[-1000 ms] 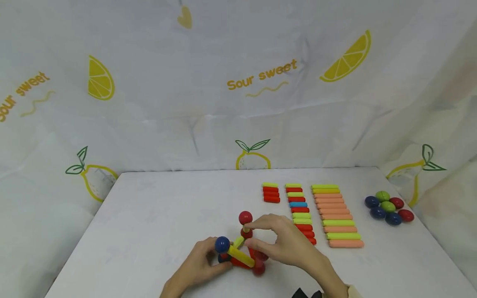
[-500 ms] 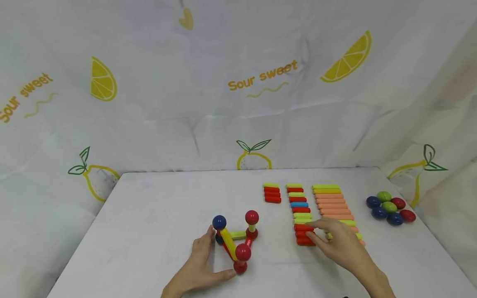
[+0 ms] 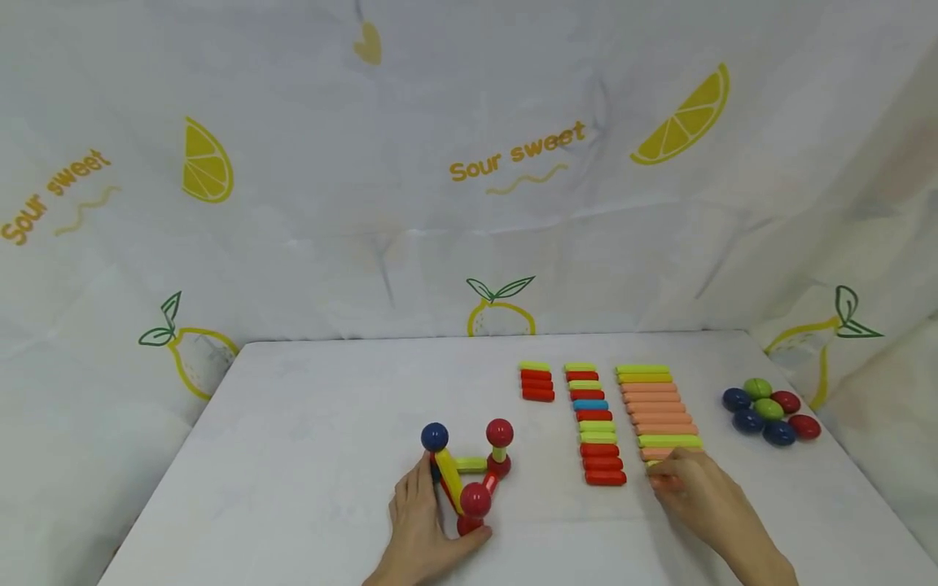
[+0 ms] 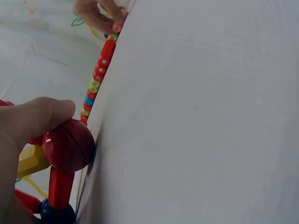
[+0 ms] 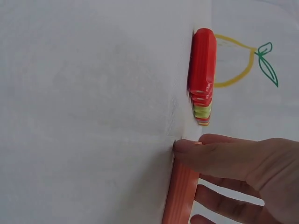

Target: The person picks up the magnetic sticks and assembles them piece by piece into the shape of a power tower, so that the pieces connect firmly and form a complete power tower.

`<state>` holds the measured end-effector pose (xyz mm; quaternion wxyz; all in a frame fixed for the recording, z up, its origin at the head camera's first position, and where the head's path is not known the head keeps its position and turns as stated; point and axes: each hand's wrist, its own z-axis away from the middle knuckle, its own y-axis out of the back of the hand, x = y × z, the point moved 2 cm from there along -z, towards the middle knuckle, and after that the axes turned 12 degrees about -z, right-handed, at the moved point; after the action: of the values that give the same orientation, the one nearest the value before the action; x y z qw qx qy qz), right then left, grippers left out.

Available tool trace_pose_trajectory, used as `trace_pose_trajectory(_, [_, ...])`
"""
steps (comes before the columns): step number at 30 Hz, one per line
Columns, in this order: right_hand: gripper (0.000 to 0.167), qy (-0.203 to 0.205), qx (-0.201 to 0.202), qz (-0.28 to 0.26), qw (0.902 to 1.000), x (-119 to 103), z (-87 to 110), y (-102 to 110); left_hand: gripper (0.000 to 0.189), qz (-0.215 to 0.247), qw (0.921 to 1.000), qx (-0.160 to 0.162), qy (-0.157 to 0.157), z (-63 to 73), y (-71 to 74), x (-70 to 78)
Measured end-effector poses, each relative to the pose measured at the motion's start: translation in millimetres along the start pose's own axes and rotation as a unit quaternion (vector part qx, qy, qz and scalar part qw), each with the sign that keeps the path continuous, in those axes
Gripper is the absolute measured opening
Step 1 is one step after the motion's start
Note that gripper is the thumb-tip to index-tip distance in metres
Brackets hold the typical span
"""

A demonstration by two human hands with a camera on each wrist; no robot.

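A ball-and-stick frame (image 3: 450, 482) stands at the table's middle front, with a blue ball and red balls on short uprights. My left hand (image 3: 421, 525) holds it from the left side, fingers along its back left and thumb at the front red ball. Up close, the thumb presses a dark red ball (image 4: 68, 144) in the left wrist view. My right hand (image 3: 707, 496) is at the near end of the long-stick row. It pinches the end of an orange stick (image 5: 182, 191), thumb on the near side; the forefinger is partly hidden behind.
Short red, green and blue sticks (image 3: 604, 464) lie in a column left of the right hand. A smaller group of sticks (image 3: 537, 385) is farther back. Long sticks (image 3: 655, 407) form a row. Several loose balls (image 3: 768, 409) rest at the right edge.
My right hand has left the frame and moved right, past the short red sticks, to the long-stick row. The frame has turned, and the left thumb now touches its front ball.
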<state>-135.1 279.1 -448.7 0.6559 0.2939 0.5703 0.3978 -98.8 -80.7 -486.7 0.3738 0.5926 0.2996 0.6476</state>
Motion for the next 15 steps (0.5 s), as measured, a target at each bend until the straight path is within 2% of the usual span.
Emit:
trace_pose_trajectory(4, [0.017,0.007,-0.004,0.006,1.0,3,1.7,-2,0.123,0.009,0.9978,-0.043,-0.049,-1.2,6.5,-5.4])
trace_pose_trajectory(9, [0.016,0.002,-0.019,0.006,0.9998,4,3.8,-4,0.108,0.027,0.9883,-0.106,-0.107,-2.7,12.0,-11.5])
trace_pose_trajectory(12, [0.018,0.001,-0.026,0.001,0.9997,-1,5.5,-2,0.096,0.035,0.9829,-0.134,-0.121,-5.1,12.4,-13.4])
trace_pose_trajectory(15, [0.021,0.013,-0.016,-0.017,0.9996,-21,9.0,5,0.08,0.038,0.9803,-0.146,-0.128,-7.0,12.5,-14.0])
